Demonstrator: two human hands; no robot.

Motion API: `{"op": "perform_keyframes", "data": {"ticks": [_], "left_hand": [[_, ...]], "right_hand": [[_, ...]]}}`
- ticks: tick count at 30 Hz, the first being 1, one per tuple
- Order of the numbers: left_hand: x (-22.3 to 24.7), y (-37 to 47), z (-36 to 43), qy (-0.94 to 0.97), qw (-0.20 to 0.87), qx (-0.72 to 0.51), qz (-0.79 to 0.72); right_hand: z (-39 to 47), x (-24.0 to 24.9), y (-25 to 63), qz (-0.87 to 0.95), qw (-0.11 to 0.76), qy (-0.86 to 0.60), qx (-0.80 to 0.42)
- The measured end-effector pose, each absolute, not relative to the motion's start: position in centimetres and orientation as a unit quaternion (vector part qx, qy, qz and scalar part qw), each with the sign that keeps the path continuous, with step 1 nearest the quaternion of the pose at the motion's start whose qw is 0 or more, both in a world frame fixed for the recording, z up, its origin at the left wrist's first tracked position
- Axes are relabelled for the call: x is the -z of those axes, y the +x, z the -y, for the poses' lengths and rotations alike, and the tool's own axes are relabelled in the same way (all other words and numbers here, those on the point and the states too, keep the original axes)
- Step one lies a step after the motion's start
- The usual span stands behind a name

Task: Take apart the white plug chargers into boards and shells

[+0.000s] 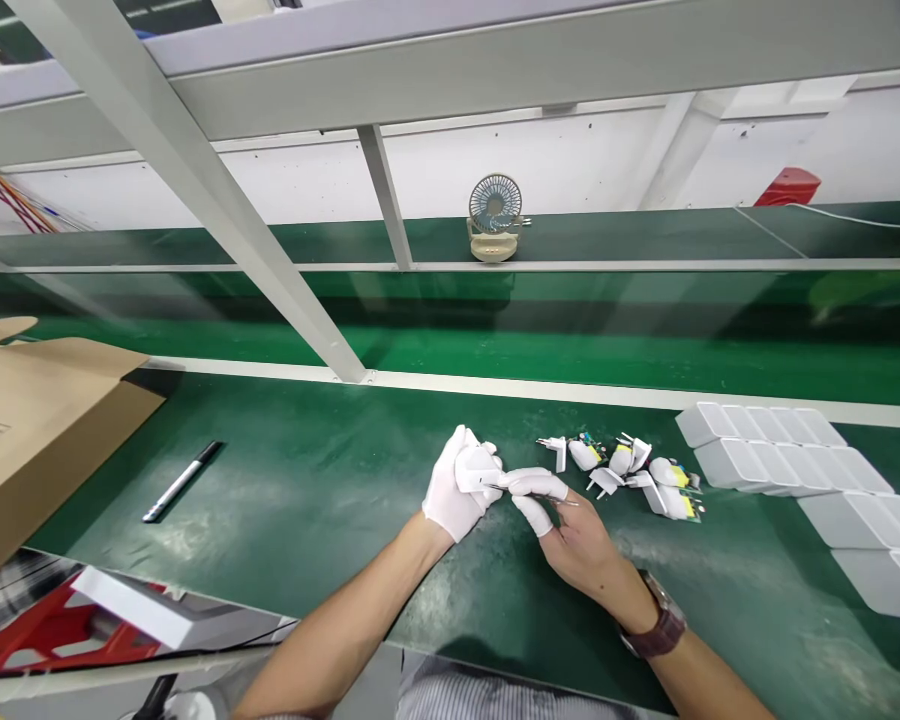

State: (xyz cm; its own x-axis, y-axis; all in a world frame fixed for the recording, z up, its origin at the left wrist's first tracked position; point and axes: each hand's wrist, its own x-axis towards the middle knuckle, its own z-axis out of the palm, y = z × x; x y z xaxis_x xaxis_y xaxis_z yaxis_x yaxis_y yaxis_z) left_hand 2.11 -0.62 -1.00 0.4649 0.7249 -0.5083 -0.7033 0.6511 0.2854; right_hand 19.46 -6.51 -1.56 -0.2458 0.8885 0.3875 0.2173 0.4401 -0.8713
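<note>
My left hand (454, 490), in a white glove, is closed around a white plastic housing (478, 469) over the green table. Close on its right, my right hand (555, 510) wears white finger covers and pinches a thin metal tool (504, 484), whose tip meets the housing. The tool's exact shape is hard to make out. To the right lie several white plug parts (607, 481) and small circuit boards with yellow pieces (675, 475).
Rows of white plastic cases (787, 465) stand at the right. A marker (183, 482) and an open cardboard box (60, 440) are at the left. A slanted metal post (217, 200) meets the table's back edge; behind it a small fan (495, 215) sits on a shelf.
</note>
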Motion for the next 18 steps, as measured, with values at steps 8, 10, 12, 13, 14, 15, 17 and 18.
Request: {"op": "perform_keyframes", "data": {"ticks": [8, 10, 12, 13, 14, 15, 17, 18], "left_hand": [[1.02, 2.22, 0.74, 0.015, 0.852, -0.433, -0.294], [0.94, 2.28, 0.79, 0.014, 0.849, -0.438, -0.296], [0.92, 2.3, 0.84, 0.018, 0.848, -0.438, -0.297], [0.94, 2.3, 0.87, 0.023, 0.851, -0.431, -0.3], [0.97, 2.3, 0.88, 0.029, 0.854, -0.422, -0.304], [1.03, 2.3, 0.89, 0.034, 0.854, -0.417, -0.309], [1.2, 2.34, 0.9, 0.038, 0.847, -0.423, -0.319], [1.32, 2.37, 0.9, 0.04, 0.844, -0.425, -0.325]], "right_hand": [[6.49, 1.45, 19.41, 0.713, 0.464, -0.395, -0.346], [6.53, 1.48, 19.4, 0.712, 0.465, -0.396, -0.346], [6.59, 1.46, 19.38, 0.713, 0.464, -0.395, -0.346], [6.63, 1.41, 19.37, 0.715, 0.464, -0.394, -0.345], [6.66, 1.34, 19.36, 0.716, 0.463, -0.393, -0.343], [6.69, 1.23, 19.35, 0.718, 0.463, -0.391, -0.341], [6.74, 0.93, 19.34, 0.723, 0.46, -0.388, -0.339], [6.75, 0.76, 19.35, 0.726, 0.458, -0.386, -0.338]]}}
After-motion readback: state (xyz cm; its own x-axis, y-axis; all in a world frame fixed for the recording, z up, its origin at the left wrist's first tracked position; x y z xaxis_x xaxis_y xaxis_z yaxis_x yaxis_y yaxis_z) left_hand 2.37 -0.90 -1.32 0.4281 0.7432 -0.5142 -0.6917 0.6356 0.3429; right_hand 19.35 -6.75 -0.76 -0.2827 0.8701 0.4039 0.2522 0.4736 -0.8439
